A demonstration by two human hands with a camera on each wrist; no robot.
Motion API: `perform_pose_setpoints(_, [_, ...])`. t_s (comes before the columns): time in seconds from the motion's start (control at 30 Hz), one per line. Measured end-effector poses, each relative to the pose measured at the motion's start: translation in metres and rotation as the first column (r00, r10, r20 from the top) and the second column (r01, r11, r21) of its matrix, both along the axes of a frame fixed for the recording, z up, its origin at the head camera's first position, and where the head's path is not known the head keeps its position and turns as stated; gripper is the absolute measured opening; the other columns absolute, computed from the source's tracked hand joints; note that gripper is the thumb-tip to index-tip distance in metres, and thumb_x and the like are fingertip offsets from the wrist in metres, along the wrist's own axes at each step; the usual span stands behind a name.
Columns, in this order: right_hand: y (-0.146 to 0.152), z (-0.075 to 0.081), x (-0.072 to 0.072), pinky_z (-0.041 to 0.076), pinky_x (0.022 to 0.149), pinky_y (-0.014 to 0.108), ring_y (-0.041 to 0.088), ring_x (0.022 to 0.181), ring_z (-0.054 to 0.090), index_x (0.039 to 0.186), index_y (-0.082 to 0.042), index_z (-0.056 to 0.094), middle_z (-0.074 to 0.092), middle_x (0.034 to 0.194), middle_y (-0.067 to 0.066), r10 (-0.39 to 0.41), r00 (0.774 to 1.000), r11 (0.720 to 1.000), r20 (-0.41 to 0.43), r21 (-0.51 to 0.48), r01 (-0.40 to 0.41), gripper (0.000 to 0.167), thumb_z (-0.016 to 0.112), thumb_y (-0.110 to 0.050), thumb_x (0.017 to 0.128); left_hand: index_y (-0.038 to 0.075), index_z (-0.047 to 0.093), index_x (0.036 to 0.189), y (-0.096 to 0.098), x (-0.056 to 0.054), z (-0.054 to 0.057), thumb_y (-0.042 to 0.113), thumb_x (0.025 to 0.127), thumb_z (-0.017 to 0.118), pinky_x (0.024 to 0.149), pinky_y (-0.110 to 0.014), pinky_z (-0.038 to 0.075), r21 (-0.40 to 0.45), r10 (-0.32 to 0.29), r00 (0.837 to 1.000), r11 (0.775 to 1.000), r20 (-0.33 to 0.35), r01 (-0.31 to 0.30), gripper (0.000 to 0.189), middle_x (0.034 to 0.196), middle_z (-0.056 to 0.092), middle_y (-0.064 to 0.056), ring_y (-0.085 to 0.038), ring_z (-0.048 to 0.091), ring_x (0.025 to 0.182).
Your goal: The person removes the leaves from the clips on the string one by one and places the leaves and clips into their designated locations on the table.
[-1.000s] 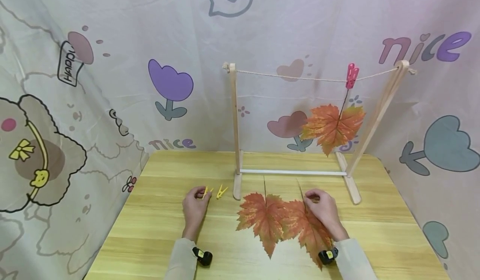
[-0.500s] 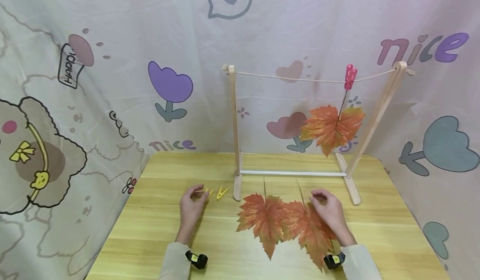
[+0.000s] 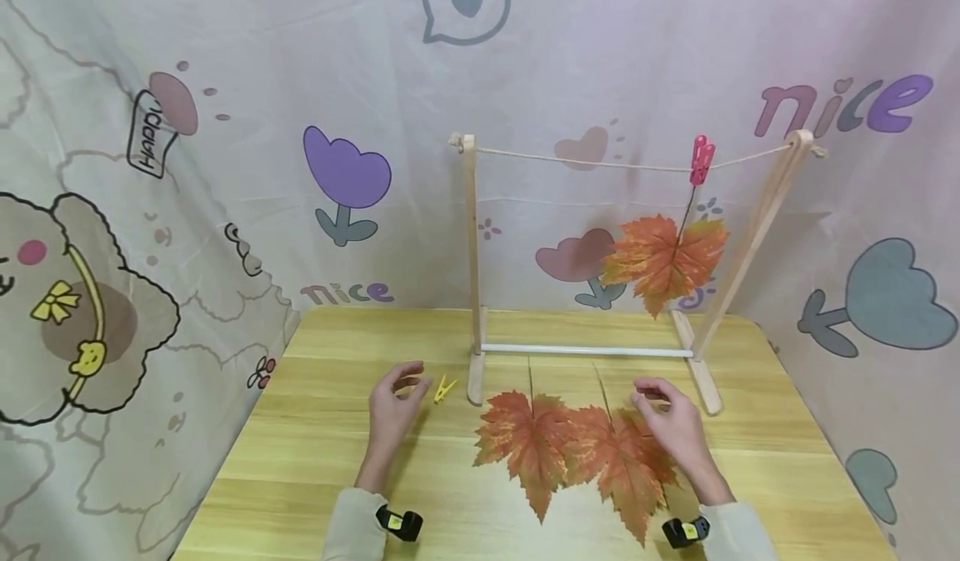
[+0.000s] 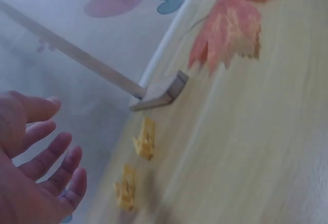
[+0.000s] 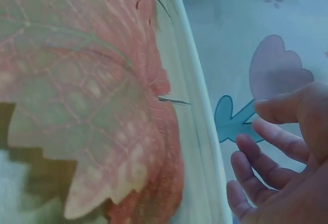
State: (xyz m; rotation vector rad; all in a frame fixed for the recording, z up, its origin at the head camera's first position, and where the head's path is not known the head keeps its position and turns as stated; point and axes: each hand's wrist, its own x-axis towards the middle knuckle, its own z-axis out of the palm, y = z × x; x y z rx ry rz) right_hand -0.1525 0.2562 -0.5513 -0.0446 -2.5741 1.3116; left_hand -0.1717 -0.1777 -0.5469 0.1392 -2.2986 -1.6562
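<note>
- Left hand (image 3: 393,407), lower left of centre: fingers loosely bent, empty, right beside yellow clothespins (image 3: 444,389)!
- Right hand (image 3: 675,423), lower right: relaxed, empty, near maple leaves (image 3: 525,434), lower centre.
- Pink clothespin (image 3: 702,161), upper right!

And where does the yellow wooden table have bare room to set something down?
The yellow wooden table is bare left of the left hand, and between the right hand and the table's right edge. Crowded: between the hands, where overlapping orange-red maple leaves lie, and beside the left hand, with two yellow clothespins.
</note>
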Motion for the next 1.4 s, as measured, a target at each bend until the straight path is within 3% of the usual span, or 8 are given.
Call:
perform_pose_setpoints(0.1, [0.003,0.005,0.001,0.054,0.088,0.042,0.028,0.104,0.065,0.118,0.000,0.071,0.073,0.113,0.015,0.006,1.000,1.000,-0.029,-0.005,-0.007,0.024,0.071,-0.014,0.098,0.006,0.073,0.118,0.005,0.001,0.007,0.008,0.090,0.080,0.076,-0.023,0.054,0.012,-0.025,1.000,1.000,-0.014,0.025,0.028,0.118,0.072,-0.010,-0.027,0.069,0.101])
perform_pose_setpoints(0.23, [0.008,0.014,0.003,0.054,0.087,0.034,0.031,0.105,0.065,0.118,0.000,0.070,0.072,0.114,0.016,0.009,0.997,1.000,-0.079,0.010,-0.009,0.025,0.072,-0.014,0.098,0.005,0.072,0.118,0.011,0.001,0.017,0.005,0.090,0.079,0.076,-0.022,0.055,0.050,-0.056,0.998,0.997,-0.029,0.058,0.028,0.119,0.072,-0.012,-0.030,0.069,0.102])
perform_pose_setpoints(0.47, [0.014,0.028,0.007,0.051,0.081,0.014,0.016,0.101,0.065,0.116,0.000,0.070,0.072,0.112,0.016,0.013,0.990,1.000,-0.142,-0.007,-0.014,0.023,0.074,-0.008,0.095,0.003,0.073,0.117,0.028,0.006,0.026,0.002,0.091,0.077,0.071,-0.018,0.053,0.113,-0.096,0.995,0.989,-0.035,0.099,0.026,0.118,0.071,-0.016,-0.033,0.067,0.100])
perform_pose_setpoints(0.67, [0.016,0.039,0.011,0.051,0.082,0.013,0.003,0.101,0.060,0.118,0.000,0.069,0.071,0.113,0.016,0.029,0.984,0.999,-0.173,-0.026,-0.034,0.024,0.073,-0.007,0.096,-0.002,0.071,0.118,0.042,0.009,0.028,-0.002,0.091,0.075,0.071,-0.025,0.053,0.123,-0.110,0.994,0.986,-0.015,0.111,0.028,0.119,0.069,-0.022,-0.039,0.066,0.101])
perform_pose_setpoints(0.9, [0.018,0.051,0.011,0.049,0.083,0.009,0.011,0.103,0.062,0.119,0.001,0.067,0.069,0.114,0.017,0.045,0.978,0.998,-0.206,-0.023,-0.050,0.024,0.072,-0.008,0.097,0.003,0.072,0.118,0.052,0.008,0.036,0.001,0.090,0.077,0.074,-0.023,0.054,0.153,-0.142,0.989,0.977,-0.047,0.148,0.028,0.120,0.070,-0.019,-0.028,0.067,0.100])
perform_pose_setpoints(1.07, [0.023,0.061,0.010,0.048,0.084,0.008,0.007,0.105,0.060,0.122,-0.001,0.067,0.068,0.116,0.009,0.059,0.971,0.998,-0.233,-0.020,-0.066,0.027,0.072,-0.005,0.096,-0.001,0.071,0.118,0.059,0.008,0.040,-0.001,0.090,0.077,0.072,-0.026,0.055,0.146,-0.163,0.983,0.974,-0.079,0.173,0.028,0.118,0.071,-0.017,-0.032,0.067,0.099])
perform_pose_setpoints(1.27, [0.028,0.070,0.009,0.048,0.084,0.008,0.001,0.106,0.058,0.126,-0.002,0.067,0.066,0.117,-0.003,0.059,0.965,0.997,-0.256,-0.040,-0.071,0.032,0.074,-0.003,0.094,-0.004,0.071,0.116,0.073,0.015,0.068,-0.005,0.091,0.074,0.073,-0.031,0.054,0.115,-0.207,0.974,0.969,-0.094,0.217,0.025,0.114,0.071,-0.022,-0.041,0.066,0.098])
perform_pose_setpoints(1.4, [0.030,0.074,0.011,0.048,0.084,0.008,0.001,0.105,0.059,0.126,0.001,0.066,0.067,0.117,0.003,0.047,0.965,0.997,-0.259,-0.048,-0.062,0.033,0.073,-0.002,0.094,-0.003,0.071,0.116,0.083,0.024,0.086,-0.004,0.091,0.074,0.076,-0.032,0.054,0.120,-0.248,0.963,0.958,-0.108,0.260,0.025,0.114,0.070,-0.021,-0.040,0.066,0.098])
